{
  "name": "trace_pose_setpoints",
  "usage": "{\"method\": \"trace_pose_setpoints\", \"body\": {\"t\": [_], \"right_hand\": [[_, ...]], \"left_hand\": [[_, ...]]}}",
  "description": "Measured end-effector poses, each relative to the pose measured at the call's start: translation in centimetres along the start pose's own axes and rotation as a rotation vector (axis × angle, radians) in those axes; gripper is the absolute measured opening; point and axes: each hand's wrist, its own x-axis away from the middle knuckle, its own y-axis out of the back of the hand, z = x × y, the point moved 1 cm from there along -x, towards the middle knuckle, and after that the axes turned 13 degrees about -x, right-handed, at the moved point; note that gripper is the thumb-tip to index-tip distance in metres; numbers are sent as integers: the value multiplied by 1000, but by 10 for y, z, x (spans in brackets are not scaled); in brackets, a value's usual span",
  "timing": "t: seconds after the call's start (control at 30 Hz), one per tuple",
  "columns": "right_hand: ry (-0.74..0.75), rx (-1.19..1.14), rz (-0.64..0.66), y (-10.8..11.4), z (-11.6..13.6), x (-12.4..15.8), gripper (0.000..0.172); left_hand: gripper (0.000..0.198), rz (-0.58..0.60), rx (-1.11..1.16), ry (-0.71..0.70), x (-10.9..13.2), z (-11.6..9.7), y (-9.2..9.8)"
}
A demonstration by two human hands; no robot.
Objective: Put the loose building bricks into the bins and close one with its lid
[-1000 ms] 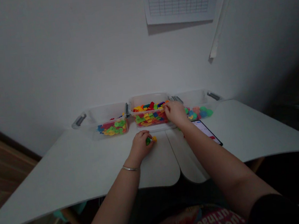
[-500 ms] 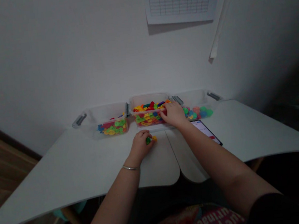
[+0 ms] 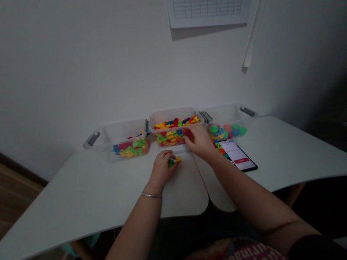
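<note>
Low over the white table, my left hand is closed around a small green and yellow plastic building piece, whose yellow end shows past the fingertips. My right hand is in front of the middle clear bin, which is full of colourful plastic building pieces. Its thumb and fingers are curled together, and whatever they may hold is hidden. Several loose colourful pieces lie just beyond my right wrist, partly covered by it.
A clear bin of gears and other pieces stands at the left, another with round pieces at the right. A lit phone lies beside my right forearm. A seam divides the table; the wall is right behind the bins.
My right hand has come out of the middle bin, down and toward me. Its arm moved, so the loose pieces and more of the phone now show. My left hand has hardly moved.
</note>
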Motion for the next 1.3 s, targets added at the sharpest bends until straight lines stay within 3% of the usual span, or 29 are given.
{"method": "trace_pose_setpoints", "body": {"t": [0.13, 0.23, 0.4, 0.53, 1.0, 1.13, 1.3], "right_hand": [[-37, -257, -47, -23, 8, 36, 24], [-180, -429, -9, -38, 5, 56, 22], [-460, -710, 97, -54, -7, 67, 19], [-527, -864, 127, -62, -17, 70, 16], [-509, -699, 192, -58, -13, 72, 17], [-490, -599, 93, -51, -13, 63, 20], [-322, -418, -133, -23, -14, 32, 24]], "left_hand": [[13, -73, 14, -26, 0, -3, 3], [14, -102, 28, -44, 0, -6, 6], [14, -86, 29, -61, 0, -5, 6], [15, -50, 13, -64, 1, -2, 2], [12, 10, -26, 34, 0, -3, 5], [15, 12, -40, 67, 0, -2, 6], [22, 53, -75, 110, -1, 1, 4]]}}
